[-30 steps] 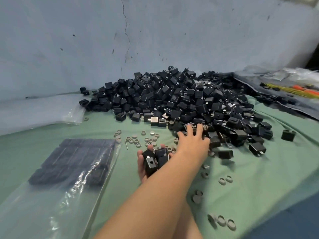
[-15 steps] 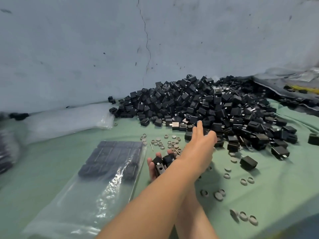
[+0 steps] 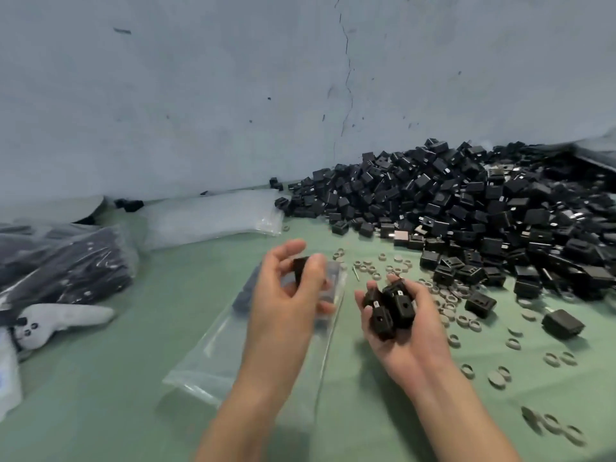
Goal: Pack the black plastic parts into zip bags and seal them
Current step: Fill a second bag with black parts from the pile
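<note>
Black plastic parts (image 3: 395,306) lay cupped in the right hand (image 3: 411,336), palm up, fingers curled around them. The left hand (image 3: 283,305) pinched one part (image 3: 300,265) above the zip bag (image 3: 206,361); the pile (image 3: 466,208) sat at two o'clock.

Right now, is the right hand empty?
No, the right hand lies palm up and cups several black parts in its curled fingers.

parts (image 3: 466,208): matt blk plastic | bag (image 3: 213,358): glossy clr plastic | cover (image 3: 133,378): matt cloth
</note>
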Action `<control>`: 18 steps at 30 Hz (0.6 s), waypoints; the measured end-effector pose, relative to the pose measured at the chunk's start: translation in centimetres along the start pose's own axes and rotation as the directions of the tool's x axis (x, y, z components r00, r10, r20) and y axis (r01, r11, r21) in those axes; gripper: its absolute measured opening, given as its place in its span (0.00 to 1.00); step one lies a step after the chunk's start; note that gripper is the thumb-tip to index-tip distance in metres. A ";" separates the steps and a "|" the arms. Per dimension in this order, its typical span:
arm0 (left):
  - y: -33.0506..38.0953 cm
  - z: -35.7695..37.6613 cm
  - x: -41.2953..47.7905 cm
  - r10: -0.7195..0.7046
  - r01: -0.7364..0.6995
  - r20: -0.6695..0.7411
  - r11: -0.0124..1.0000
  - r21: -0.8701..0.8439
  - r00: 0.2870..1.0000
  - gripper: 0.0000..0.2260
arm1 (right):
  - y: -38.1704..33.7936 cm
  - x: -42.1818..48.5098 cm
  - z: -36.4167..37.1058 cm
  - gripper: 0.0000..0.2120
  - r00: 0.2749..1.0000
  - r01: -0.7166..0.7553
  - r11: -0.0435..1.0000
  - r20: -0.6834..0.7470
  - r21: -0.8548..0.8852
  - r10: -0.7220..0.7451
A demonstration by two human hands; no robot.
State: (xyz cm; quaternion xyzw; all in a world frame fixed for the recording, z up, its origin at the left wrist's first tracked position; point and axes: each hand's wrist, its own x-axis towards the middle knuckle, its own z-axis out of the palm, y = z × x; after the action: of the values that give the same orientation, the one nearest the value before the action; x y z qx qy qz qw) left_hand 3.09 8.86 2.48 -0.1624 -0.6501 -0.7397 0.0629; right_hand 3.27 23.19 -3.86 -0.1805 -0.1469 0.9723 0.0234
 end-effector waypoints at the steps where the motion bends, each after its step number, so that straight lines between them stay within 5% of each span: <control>1: 0.0 -2.7 -0.7 -0.076 0.077 -0.036 0.997 0.013 0.996 0.11 | 0.1 -0.8 -0.4 0.05 0.997 0.035 0.995 0.077 -0.094 -0.027; 2: -0.4 -5.1 -1.4 -0.150 0.152 -0.061 0.988 0.040 0.987 0.16 | -0.3 -1.0 0.1 0.05 0.986 0.149 0.981 0.099 -0.125 -0.138; 4: -1.0 -8.6 -3.0 -0.245 0.255 -0.091 0.959 0.121 0.965 0.21 | -0.2 -1.1 1.2 0.05 0.991 0.122 0.963 -0.018 -0.239 -0.130; 11: -1.1 -14.0 -7.5 -0.418 0.415 -0.044 0.875 0.248 0.907 0.11 | 1.8 -0.9 1.1 0.04 0.986 0.168 0.916 0.083 -0.365 -0.148; 15: -1.1 -14.2 -7.7 -0.649 0.648 -0.012 0.761 -0.027 0.761 0.16 | 2.5 -0.9 0.8 0.06 0.963 0.271 0.846 0.124 -0.459 -0.241; 18: -0.5 -14.0 -7.6 -0.679 0.680 0.102 0.692 -0.245 0.727 0.17 | 3.1 -1.1 0.4 0.07 0.939 0.340 0.802 0.131 -0.491 -0.318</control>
State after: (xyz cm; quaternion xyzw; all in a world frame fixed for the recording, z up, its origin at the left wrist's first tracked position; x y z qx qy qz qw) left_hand 7.85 -5.71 -1.83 0.0811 -0.5590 -0.7901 -0.2380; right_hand 4.14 20.00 -4.00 -0.1318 -0.4265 0.8838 0.1403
